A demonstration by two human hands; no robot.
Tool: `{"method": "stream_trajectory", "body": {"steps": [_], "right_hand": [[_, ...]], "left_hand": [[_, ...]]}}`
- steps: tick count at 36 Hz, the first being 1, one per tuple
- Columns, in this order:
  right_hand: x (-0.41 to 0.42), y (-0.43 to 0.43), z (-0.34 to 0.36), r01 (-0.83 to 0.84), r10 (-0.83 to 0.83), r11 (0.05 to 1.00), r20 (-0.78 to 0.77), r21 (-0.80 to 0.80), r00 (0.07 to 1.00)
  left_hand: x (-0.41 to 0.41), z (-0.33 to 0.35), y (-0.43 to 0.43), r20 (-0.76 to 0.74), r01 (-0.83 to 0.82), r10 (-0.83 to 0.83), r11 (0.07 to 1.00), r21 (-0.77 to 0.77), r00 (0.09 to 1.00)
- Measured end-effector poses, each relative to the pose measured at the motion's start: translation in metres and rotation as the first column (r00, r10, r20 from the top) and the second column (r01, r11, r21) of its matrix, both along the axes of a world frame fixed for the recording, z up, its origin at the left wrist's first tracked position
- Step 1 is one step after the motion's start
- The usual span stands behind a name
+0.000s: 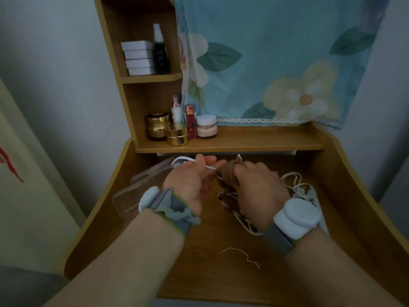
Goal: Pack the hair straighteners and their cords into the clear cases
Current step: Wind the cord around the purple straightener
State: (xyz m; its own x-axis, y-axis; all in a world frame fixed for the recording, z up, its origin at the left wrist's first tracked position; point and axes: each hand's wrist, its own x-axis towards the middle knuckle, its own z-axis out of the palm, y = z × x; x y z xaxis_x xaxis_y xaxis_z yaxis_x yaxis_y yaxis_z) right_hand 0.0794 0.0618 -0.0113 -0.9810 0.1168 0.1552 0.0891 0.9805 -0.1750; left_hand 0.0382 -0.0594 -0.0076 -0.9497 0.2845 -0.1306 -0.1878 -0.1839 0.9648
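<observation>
Her left hand (192, 176) pinches a white cord (210, 167) above the desk (199, 273). The right hand (254, 185) clamps a brown straightener (225, 173). 2 clear cases (132, 196) lie left.

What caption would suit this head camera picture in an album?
At a wooden desk, the left hand pinches a white cord while the right hand grips its bundle, clear cases waiting alongside.

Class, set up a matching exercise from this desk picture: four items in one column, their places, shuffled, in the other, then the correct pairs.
Items:
1. white boxes
2. gold jar
3. clear case
4. loose thread

Places:
A. desk, near front edge
B. upper shelf
C. lower shelf, by the red box
D. desk, beside left wrist

Pairs: 1-B, 2-C, 3-D, 4-A
</observation>
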Motion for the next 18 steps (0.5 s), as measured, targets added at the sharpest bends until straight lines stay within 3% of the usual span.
{"method": "stream_trajectory", "body": {"steps": [5,11,18], "right_hand": [[0.001,0.004,0.0,-0.037,0.04,0.998,-0.071,0.046,0.997],[0.004,0.008,-0.006,-0.033,0.036,0.998,-0.053,0.06,0.998],[0.01,0.015,-0.013,-0.011,0.013,0.999,-0.047,0.049,0.999]], "left_hand": [[-0.01,0.004,-0.005,0.068,-0.058,0.055,0.997,0.042,0.996],[-0.02,0.006,-0.015,0.191,-0.143,0.11,0.975,0.168,0.975],[-0.03,0.01,-0.032,0.201,-0.212,0.175,0.961,0.18,0.964]]}}
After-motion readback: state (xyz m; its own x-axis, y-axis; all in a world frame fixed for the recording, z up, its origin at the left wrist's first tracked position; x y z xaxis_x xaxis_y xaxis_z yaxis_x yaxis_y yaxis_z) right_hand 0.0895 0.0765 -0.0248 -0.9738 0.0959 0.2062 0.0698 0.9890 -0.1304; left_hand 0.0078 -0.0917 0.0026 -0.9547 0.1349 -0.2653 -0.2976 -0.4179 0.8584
